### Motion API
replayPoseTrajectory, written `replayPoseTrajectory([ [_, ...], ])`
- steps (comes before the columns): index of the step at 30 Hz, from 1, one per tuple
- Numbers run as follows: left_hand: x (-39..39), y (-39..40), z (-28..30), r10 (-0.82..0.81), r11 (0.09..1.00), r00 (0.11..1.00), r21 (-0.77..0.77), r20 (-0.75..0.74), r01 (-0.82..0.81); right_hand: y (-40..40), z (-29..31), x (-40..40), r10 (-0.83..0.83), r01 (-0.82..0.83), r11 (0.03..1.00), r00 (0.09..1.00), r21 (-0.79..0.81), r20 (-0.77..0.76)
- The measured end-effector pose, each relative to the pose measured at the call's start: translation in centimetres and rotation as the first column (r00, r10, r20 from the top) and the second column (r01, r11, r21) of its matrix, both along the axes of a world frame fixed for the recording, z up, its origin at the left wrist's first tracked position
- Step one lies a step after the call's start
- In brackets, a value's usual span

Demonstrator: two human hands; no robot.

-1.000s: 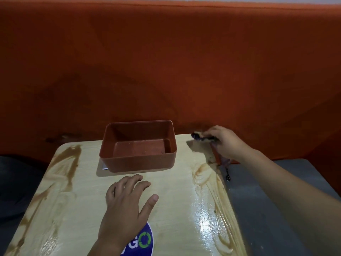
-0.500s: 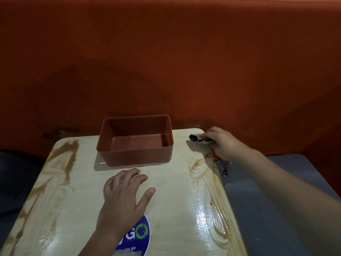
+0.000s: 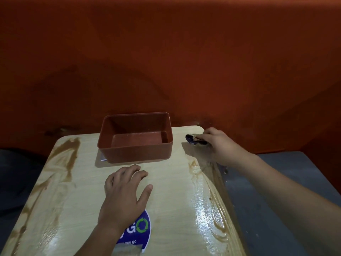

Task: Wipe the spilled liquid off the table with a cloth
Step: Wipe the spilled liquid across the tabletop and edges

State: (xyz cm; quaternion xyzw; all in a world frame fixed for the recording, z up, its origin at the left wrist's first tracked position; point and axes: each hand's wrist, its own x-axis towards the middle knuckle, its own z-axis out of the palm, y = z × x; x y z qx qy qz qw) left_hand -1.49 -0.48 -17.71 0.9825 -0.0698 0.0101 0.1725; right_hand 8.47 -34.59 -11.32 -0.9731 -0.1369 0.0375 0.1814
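Orange wall (image 3: pixel 166 61) stands behind the wet table (image 3: pixel 171 200). Right hand (image 3: pixel 219 145) squeezes the soft, soggy cloth (image 3: pixel 192 139), best held bunched. Left hand (image 3: pixel 123 196) lies flat, fingers spread.

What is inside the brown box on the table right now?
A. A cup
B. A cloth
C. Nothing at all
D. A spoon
C. The brown box shows only its bare floor and walls, while the cloth is outside it, gripped by the right hand at the table's far right corner.
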Motion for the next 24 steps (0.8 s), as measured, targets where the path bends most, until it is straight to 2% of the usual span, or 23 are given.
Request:
replayPoseTrajectory([
  [2, 0.0, 0.1, -0.2, 0.000, 1.000, 1.000, 0.005, 0.000, 0.000, 2.1, -0.5, 0.1, -0.002, 0.004, 0.996, 1.000, -0.084, 0.017],
  [4, 0.0, 0.1, -0.3, -0.006, 1.000, 1.000, 0.005, 0.010, 0.006, 3.3, -1.3, -1.6, 0.065, -0.057, 0.981, 0.997, -0.187, 0.037],
  [6, 0.0, 0.1, -0.2, -0.004, 1.000, 1.000, -0.006, 0.015, 0.004, 2.7, -1.9, -3.9, 0.163, -0.154, 0.974, 0.986, -0.169, 0.042],
  [9, 0.0, 0.1, 0.0, -0.006, 1.000, 1.000, -0.006, 0.012, 0.006, 0.5, -1.1, -5.6, 0.319, -0.326, 0.944, 0.943, -0.059, -0.098],
  [11, 0.0, 0.0, 0.0, -0.012, 1.000, 1.000, -0.008, 0.019, 0.012, -0.8, 0.2, -4.2, 0.293, -0.290, 0.956, 0.935, 0.045, -0.200],
  [12, 0.0, 0.0, 0.0, -0.016, 1.000, 1.000, -0.007, 0.023, 0.016, -1.3, 0.6, -3.2, 0.242, -0.230, 0.970, 0.950, 0.083, -0.198],
  [14, 0.0, 0.1, 0.0, -0.016, 1.000, 0.999, -0.008, 0.029, 0.016, -1.0, 0.5, -1.7, 0.139, -0.127, 0.986, 0.984, 0.103, -0.115],
  [17, -0.1, 0.1, -0.2, -0.020, 1.000, 0.999, -0.007, 0.043, 0.021, 0.2, -1.1, -2.1, 0.067, -0.067, 0.997, 0.998, 0.033, -0.017],
  [20, 0.0, 0.2, -0.4, -0.034, 0.999, 0.998, -0.003, 0.054, 0.034, -0.5, -1.9, -4.6, 0.156, -0.156, 0.988, 0.988, 0.022, -0.020],
  [22, 0.0, 0.2, -0.5, -0.031, 0.999, 0.997, -0.006, 0.064, 0.031, -2.0, -1.1, -6.1, 0.252, -0.247, 0.968, 0.959, 0.047, -0.131],
  [24, 0.0, 0.2, -0.5, -0.030, 0.999, 0.998, -0.010, 0.061, 0.031, -3.3, -0.1, -6.1, 0.259, -0.244, 0.965, 0.939, 0.095, -0.228],
])
